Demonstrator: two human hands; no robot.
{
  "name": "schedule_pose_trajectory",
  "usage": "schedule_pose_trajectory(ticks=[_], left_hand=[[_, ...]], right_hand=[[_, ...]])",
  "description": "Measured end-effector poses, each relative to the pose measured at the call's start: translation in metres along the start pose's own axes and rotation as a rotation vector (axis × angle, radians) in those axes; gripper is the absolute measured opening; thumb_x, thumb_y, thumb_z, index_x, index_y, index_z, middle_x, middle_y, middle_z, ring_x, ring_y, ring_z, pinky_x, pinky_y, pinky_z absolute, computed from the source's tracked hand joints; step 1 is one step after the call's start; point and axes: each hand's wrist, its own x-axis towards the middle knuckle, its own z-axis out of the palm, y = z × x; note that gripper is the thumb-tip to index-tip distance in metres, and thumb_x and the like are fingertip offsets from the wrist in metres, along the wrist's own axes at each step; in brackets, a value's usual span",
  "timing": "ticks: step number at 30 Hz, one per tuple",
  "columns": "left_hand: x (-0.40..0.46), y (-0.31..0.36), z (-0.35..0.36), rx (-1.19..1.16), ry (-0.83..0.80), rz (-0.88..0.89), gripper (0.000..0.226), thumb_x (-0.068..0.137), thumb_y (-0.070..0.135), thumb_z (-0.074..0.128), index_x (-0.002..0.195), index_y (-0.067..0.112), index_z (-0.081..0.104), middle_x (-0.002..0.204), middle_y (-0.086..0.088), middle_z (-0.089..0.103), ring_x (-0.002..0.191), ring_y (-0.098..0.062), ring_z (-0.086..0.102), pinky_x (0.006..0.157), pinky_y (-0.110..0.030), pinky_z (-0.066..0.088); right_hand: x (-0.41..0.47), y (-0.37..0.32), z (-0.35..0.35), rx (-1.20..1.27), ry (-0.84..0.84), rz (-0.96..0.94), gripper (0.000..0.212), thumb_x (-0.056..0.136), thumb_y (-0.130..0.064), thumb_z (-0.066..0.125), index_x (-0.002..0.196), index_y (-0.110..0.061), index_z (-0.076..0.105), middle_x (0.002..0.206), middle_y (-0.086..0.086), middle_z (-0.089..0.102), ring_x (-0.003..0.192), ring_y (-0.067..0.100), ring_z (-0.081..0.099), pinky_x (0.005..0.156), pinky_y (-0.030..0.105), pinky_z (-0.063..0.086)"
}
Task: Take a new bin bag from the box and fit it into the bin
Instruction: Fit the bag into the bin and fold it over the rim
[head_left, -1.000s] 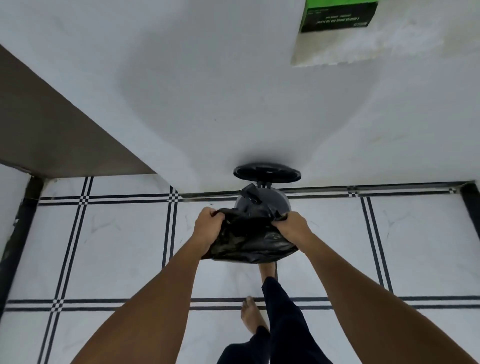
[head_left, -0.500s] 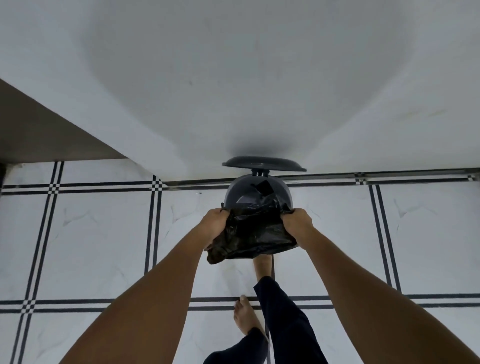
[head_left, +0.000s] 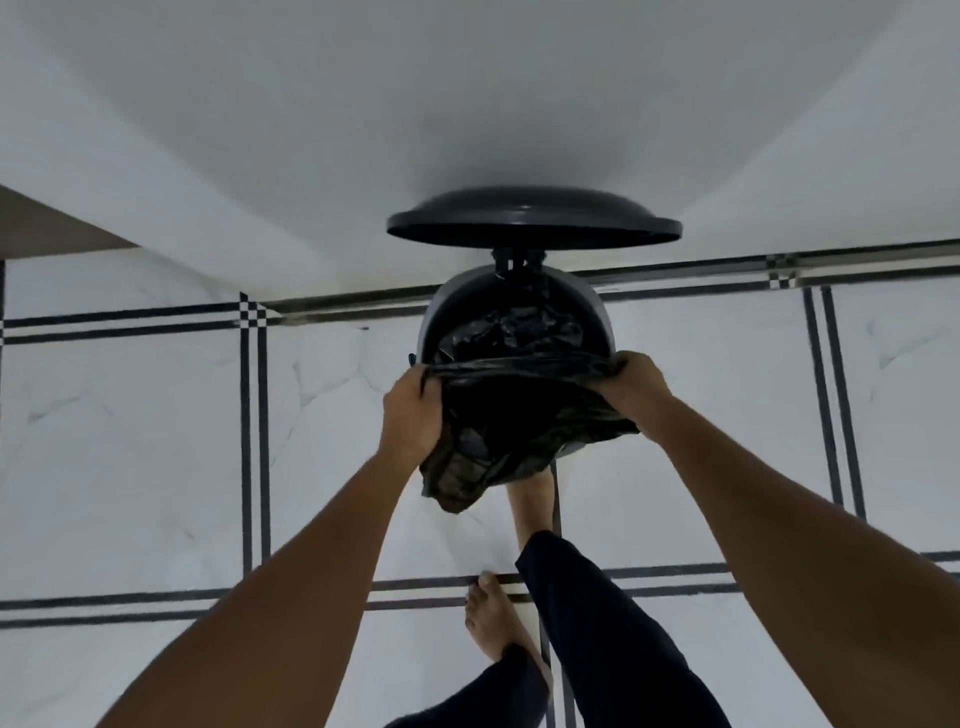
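Gripping bin bag (head_left: 519, 415) hem: left hand (head_left: 410, 415) at 9, right hand (head_left: 636, 387) at 3, stretched across bin (head_left: 441, 306) rim; lid (head_left: 535, 226) up at 12.

A home interior, likely a kitchen or utility corner. Glossy white marble-look floor tiles (head_left: 130, 441) edged with paired black lines and small checkered corners; plain white plastered wall (head_left: 467, 104) at the far side; round dark pedal bin (head_left: 441, 317) with raised lid (head_left: 530, 226) against it; bare feet (head_left: 493, 618) near.
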Motion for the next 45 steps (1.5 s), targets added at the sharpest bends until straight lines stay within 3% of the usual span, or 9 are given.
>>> schedule_pose_trajectory(ticks=[8, 15, 20, 23, 25, 27, 30, 36, 45], left_hand=[[0.049, 0.021, -0.019, -0.657, -0.113, -0.37, 0.016, 0.094, 0.011, 0.061, 0.102, 0.006, 0.074, 0.098, -0.018, 0.076, 0.09, -0.035, 0.073, 0.083, -0.044, 0.062], [0.1, 0.026, -0.019, 0.002, 0.069, 0.103, 0.029, 0.09, 0.042, 0.072, 0.074, 0.02, 0.059, 0.075, 0.005, 0.064, 0.078, -0.02, 0.06, 0.075, -0.033, 0.046], [0.082, 0.02, 0.001, 0.511, 0.02, 0.498, 0.044, 0.098, 0.052, 0.056, 0.131, 0.023, 0.057, 0.12, -0.009, 0.071, 0.098, -0.037, 0.068, 0.082, -0.041, 0.054], [0.059, 0.015, 0.028, 0.717, -0.095, 0.675, 0.074, 0.097, 0.04, 0.057, 0.161, 0.025, 0.023, 0.154, -0.01, 0.046, 0.09, -0.04, 0.069, 0.073, -0.045, 0.057], [0.06, 0.016, 0.045, 0.9, -0.207, 0.631, 0.078, 0.097, 0.028, 0.054, 0.164, 0.023, 0.014, 0.161, -0.009, 0.036, 0.099, -0.041, 0.067, 0.075, -0.045, 0.057], [0.066, 0.023, 0.056, 1.09, -0.455, 0.392, 0.059, 0.097, 0.023, 0.051, 0.155, 0.019, 0.037, 0.149, -0.013, 0.052, 0.116, -0.039, 0.063, 0.089, -0.046, 0.054], [0.073, 0.026, 0.058, 1.071, -0.658, 0.189, 0.036, 0.098, 0.023, 0.05, 0.132, 0.018, 0.06, 0.126, -0.011, 0.067, 0.11, -0.032, 0.066, 0.087, -0.041, 0.051], [0.063, 0.032, 0.024, 0.469, 0.011, 0.483, 0.027, 0.098, 0.028, 0.057, 0.124, 0.029, 0.063, 0.112, -0.001, 0.073, 0.099, -0.026, 0.068, 0.086, -0.04, 0.056], [0.1, 0.043, -0.008, 0.032, 0.285, 0.05, 0.031, 0.097, 0.042, 0.061, 0.086, 0.013, 0.061, 0.076, 0.008, 0.058, 0.079, -0.017, 0.055, 0.07, -0.028, 0.035]], right_hand=[[0.033, -0.002, -0.022, 0.532, -0.11, -0.028, 0.028, 0.082, -0.028, 0.085, 0.097, -0.012, 0.068, 0.091, 0.005, 0.072, 0.081, 0.023, 0.069, 0.073, 0.034, 0.057], [0.071, -0.018, -0.025, 0.35, 0.235, -0.135, 0.039, 0.088, -0.048, 0.072, 0.091, -0.01, 0.074, 0.085, 0.009, 0.072, 0.08, 0.023, 0.064, 0.076, 0.038, 0.053], [0.057, -0.014, -0.012, -0.17, 0.425, -0.402, 0.022, 0.091, -0.025, 0.057, 0.108, -0.016, 0.067, 0.096, 0.004, 0.068, 0.086, 0.033, 0.062, 0.072, 0.037, 0.048], [0.04, -0.009, 0.009, -0.463, 0.291, -0.765, 0.061, 0.078, -0.015, 0.058, 0.138, -0.021, 0.059, 0.128, 0.009, 0.065, 0.09, 0.04, 0.07, 0.074, 0.044, 0.057], [0.038, -0.017, 0.025, -0.643, 0.192, -0.815, 0.07, 0.085, -0.012, 0.061, 0.152, -0.027, 0.046, 0.144, 0.007, 0.057, 0.096, 0.04, 0.07, 0.075, 0.047, 0.06], [0.043, -0.027, 0.036, -0.848, 0.024, -0.679, 0.056, 0.099, -0.019, 0.053, 0.153, -0.031, 0.044, 0.151, 0.005, 0.052, 0.113, 0.037, 0.066, 0.089, 0.048, 0.059], [0.043, -0.041, 0.041, -1.06, -0.203, -0.406, 0.036, 0.103, -0.025, 0.048, 0.137, -0.026, 0.061, 0.131, 0.007, 0.067, 0.117, 0.033, 0.066, 0.093, 0.044, 0.055], [0.035, -0.037, 0.017, -0.536, 0.333, -0.511, 0.033, 0.102, -0.029, 0.047, 0.133, -0.016, 0.05, 0.114, 0.011, 0.066, 0.09, 0.04, 0.07, 0.073, 0.043, 0.053], [0.064, -0.03, -0.016, -0.177, 0.398, -0.216, 0.031, 0.101, -0.046, 0.045, 0.096, -0.016, 0.047, 0.09, 0.005, 0.06, 0.079, 0.033, 0.053, 0.07, 0.039, 0.042]])
